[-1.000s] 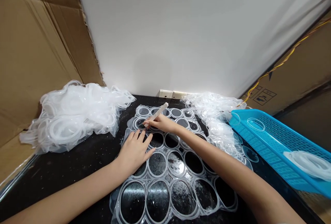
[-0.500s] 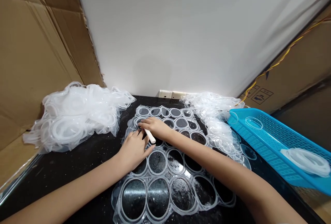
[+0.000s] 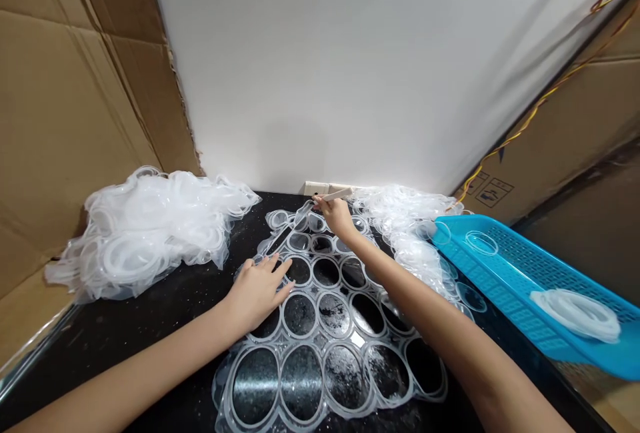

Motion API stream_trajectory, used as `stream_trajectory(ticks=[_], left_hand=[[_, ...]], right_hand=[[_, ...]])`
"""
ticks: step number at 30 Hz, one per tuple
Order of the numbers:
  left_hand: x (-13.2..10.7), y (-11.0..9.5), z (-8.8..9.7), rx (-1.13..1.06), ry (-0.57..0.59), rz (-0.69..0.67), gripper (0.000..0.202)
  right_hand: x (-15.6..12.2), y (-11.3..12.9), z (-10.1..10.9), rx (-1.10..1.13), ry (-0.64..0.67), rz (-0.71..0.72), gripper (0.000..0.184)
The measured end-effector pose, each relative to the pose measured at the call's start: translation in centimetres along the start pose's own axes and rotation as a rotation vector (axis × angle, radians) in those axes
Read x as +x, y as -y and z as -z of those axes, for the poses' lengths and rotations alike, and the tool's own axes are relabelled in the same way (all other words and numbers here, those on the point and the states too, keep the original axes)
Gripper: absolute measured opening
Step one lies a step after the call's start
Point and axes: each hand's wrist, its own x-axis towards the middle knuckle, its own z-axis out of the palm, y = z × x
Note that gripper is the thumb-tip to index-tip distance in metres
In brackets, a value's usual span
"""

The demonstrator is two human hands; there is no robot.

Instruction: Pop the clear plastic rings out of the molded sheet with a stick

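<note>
White stick [image 3: 333, 195] is pinched in my right hand [image 3: 337, 216], its long axis running sideways and out to the right of the fingers, above the far edge of the clear plastic sheet [image 3: 323, 376]. My left hand [image 3: 257, 293], farther from the stick, lies open on that sheet, fingers spread and holding nothing.

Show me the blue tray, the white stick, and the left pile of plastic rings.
blue tray [image 3: 493, 293], head view, near rim
white stick [image 3: 337, 194], head view, middle of the shaft
left pile of plastic rings [image 3: 150, 226], head view, middle of the pile
</note>
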Motion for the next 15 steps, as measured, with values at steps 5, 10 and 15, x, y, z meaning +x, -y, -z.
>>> stream_trajectory(ticks=[5, 10, 15], left_hand=[[0.0, 0.7, 0.4, -0.058, -0.014, -0.080, 0.036], [0.0, 0.7, -0.2, -0.162, -0.060, -0.056, 0.037], [-0.2, 1.1, 0.4, -0.310, -0.066, 0.099, 0.045]], right_hand=[[0.1, -0.4, 0.6, -0.032, -0.072, -0.065, 0.029], [1.4, -1.2, 2.6, -0.136, -0.133, -0.129, 0.034], [1.4, -2.7, 10.0, -0.327, -0.150, -0.206, 0.041]])
